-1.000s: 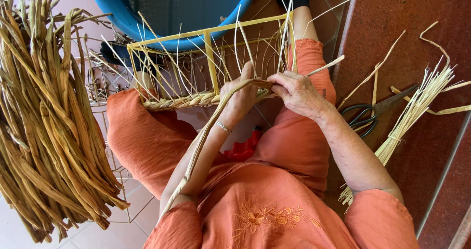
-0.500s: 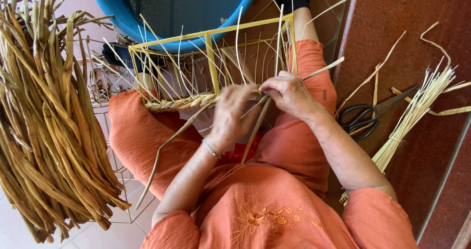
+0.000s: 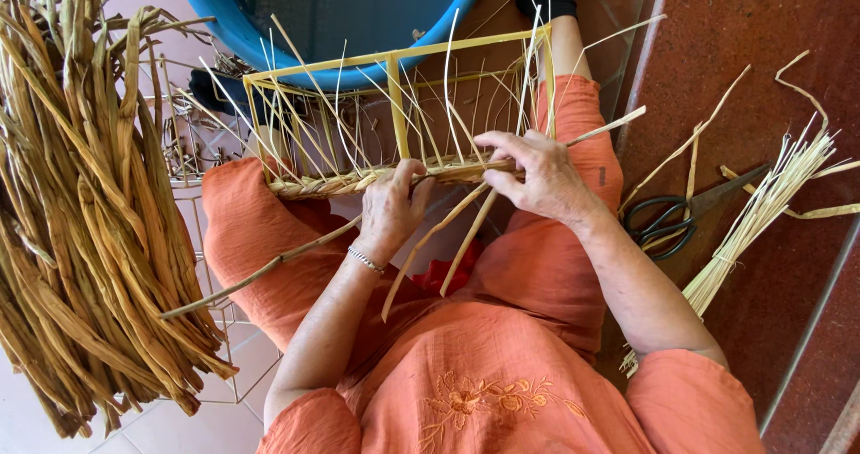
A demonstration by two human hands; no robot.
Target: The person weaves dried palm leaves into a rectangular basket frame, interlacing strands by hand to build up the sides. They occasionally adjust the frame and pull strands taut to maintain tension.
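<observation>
Weaving in hand — a yellow frame [image 3: 391,96] with thin upright straws rests across the person's lap, with a braided band [image 3: 358,182] of reed along its near edge. Left hand [image 3: 391,208] is closed on the band at its working end, fingers curled over the strands. Right hand [image 3: 537,176] pinches a flat reed strip [image 3: 582,134] just beside it, thumb and fingers together on the strip. Loose strand ends [image 3: 448,230] hang down between the hands toward the lap; one long strand [image 3: 260,275] trails off to the left.

To do it well, I judge: keep the left hand tight on the last crossing so the braid doesn't slacken, pull each strand snug against the uprights, keep the strip flat — no twist.

Nearby: big reed bundle [image 3: 81,212] at left, blue tub [image 3: 269,33] beyond the frame, scissors [image 3: 676,217] and a tied straw bundle [image 3: 761,212] on the red floor at right.
</observation>
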